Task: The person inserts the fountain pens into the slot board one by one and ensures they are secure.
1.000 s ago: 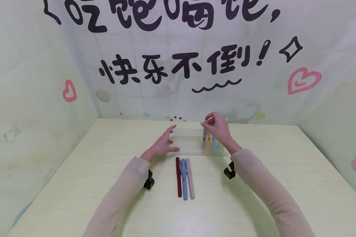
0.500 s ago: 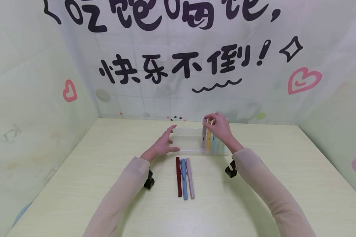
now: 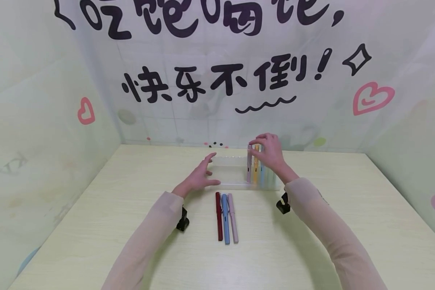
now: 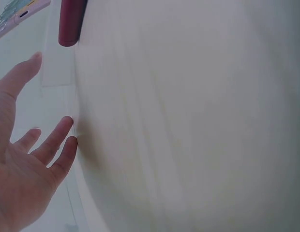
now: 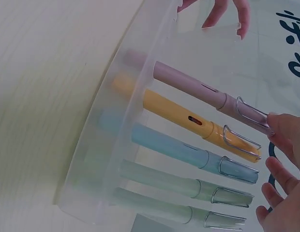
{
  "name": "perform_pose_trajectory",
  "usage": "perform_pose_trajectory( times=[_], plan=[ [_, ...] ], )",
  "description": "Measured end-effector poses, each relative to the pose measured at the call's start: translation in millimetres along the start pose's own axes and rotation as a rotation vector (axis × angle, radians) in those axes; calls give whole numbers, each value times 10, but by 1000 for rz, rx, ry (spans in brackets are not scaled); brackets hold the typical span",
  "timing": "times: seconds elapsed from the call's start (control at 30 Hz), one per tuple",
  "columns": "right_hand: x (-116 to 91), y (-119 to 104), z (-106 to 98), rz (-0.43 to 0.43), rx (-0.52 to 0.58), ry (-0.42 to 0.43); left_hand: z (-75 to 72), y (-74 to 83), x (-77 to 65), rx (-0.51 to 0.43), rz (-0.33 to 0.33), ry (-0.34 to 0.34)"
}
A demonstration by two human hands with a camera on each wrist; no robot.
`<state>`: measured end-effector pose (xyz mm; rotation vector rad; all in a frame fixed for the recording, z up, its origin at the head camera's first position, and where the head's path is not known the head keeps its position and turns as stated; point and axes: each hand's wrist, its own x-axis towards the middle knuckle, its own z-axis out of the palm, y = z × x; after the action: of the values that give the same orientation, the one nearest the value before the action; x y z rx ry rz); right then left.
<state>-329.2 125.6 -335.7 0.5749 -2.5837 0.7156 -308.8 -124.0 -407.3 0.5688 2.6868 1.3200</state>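
A clear pen stand [image 3: 230,186] holds several capped pens upright in its right half. Leftmost of them is a light purple pen [image 5: 188,87], its cap end between the thumb and index finger of my right hand [image 3: 270,152]. Beside it stand a yellow pen [image 5: 179,111], a light blue pen [image 5: 172,146] and pale green pens [image 5: 159,179]. My left hand [image 3: 197,177] spreads its fingers around the stand's left end, fingertips at its edge, gripping no pen. In the left wrist view, that hand's thumb and fingers [image 4: 63,159] are apart.
In front of the stand, a dark red pen [image 3: 219,217], a blue pen [image 3: 225,219] and a light purple pen [image 3: 233,219] lie side by side on the pale wooden table [image 3: 130,185]. A printed cloth backdrop [image 3: 188,129] rises behind the table.
The light purple pen in the stand has gone from slightly tilted to more upright. My right hand has shifted slightly right, uncovering more of the neighbouring pens. My left hand stays put.
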Motion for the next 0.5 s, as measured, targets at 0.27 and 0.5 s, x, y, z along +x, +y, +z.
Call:
perform_pose_trajectory(
  times=[0.27, 0.5],
  plan=[
    [43, 52, -20, -9, -14, -45, -8, 5, 3, 7, 3, 1],
    [61, 75, -1, -15, 8, -62, 2, 2, -3, 9, 7, 5]
  ],
)
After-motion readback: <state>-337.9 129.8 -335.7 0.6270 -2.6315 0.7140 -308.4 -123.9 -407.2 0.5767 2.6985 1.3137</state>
